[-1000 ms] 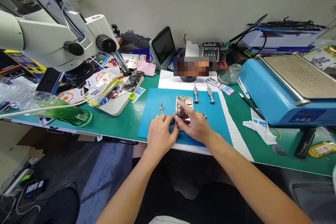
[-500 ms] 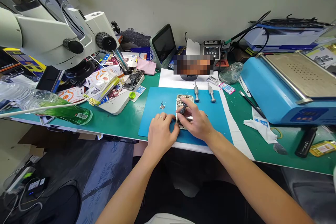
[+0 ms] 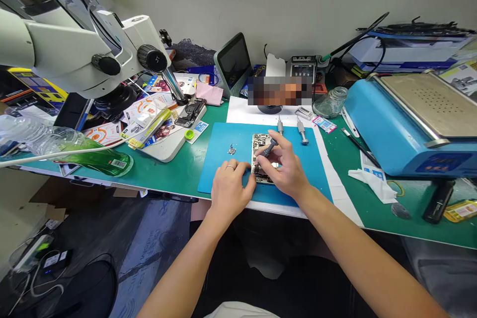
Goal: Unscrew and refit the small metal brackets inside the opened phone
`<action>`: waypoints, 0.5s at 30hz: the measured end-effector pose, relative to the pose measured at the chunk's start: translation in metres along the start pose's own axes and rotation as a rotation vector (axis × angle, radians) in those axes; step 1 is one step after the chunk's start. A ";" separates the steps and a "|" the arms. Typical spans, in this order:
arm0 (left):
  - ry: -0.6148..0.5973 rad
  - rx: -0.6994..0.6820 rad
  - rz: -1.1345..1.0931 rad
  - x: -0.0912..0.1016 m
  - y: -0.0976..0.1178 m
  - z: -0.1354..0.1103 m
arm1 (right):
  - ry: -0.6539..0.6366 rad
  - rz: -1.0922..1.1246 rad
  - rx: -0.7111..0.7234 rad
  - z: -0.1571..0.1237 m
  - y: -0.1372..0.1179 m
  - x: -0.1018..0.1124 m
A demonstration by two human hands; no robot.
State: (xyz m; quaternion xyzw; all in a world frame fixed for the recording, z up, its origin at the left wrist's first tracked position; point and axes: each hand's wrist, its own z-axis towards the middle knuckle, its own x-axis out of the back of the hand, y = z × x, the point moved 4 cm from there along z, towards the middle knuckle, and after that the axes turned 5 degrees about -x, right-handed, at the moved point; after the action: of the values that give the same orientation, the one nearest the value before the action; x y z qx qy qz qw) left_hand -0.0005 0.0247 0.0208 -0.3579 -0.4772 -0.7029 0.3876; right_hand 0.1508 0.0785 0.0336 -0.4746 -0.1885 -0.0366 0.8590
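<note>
An opened phone [image 3: 258, 145] with bare inner parts lies on the blue mat [image 3: 214, 146]. My left hand [image 3: 231, 186] is closed at its lower left edge, thumb and fingertips gripping the frame. In my right hand [image 3: 288, 169] a small grey screwdriver [image 3: 270, 148] is pinched, tilted over the phone, its tip pointing down to the left side of the phone's inside. The fingers hide part of the phone's right half. Small metal parts [image 3: 231, 149] lie on the mat left of the phone. Beyond my right hand, two more screwdrivers [image 3: 302, 132] stand on their ends.
A microscope [image 3: 100, 54] overhangs the left side, with a green bottle [image 3: 100, 156] lying below it. At the right sits a blue heating plate unit [image 3: 395, 134]. A glass jar [image 3: 331, 103], tweezers [image 3: 349, 123] and a soldering station [image 3: 302, 70] are beyond the mat.
The screwdriver has gone from nearly upright to a stronger tilt, its handle leaning right. My right hand has shifted slightly right, baring more of the phone. My left hand stays at the edge.
</note>
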 end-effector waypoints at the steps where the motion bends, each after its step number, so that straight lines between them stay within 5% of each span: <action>1: 0.002 -0.001 -0.005 0.000 0.000 0.000 | 0.006 0.007 -0.006 0.000 0.000 0.000; 15: 0.005 -0.003 -0.006 0.000 -0.001 -0.001 | -0.089 -0.034 -0.009 -0.001 0.000 -0.003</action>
State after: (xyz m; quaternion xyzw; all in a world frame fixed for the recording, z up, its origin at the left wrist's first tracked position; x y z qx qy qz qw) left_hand -0.0010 0.0243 0.0199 -0.3554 -0.4761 -0.7057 0.3861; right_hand 0.1487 0.0772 0.0323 -0.4763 -0.2342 -0.0311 0.8470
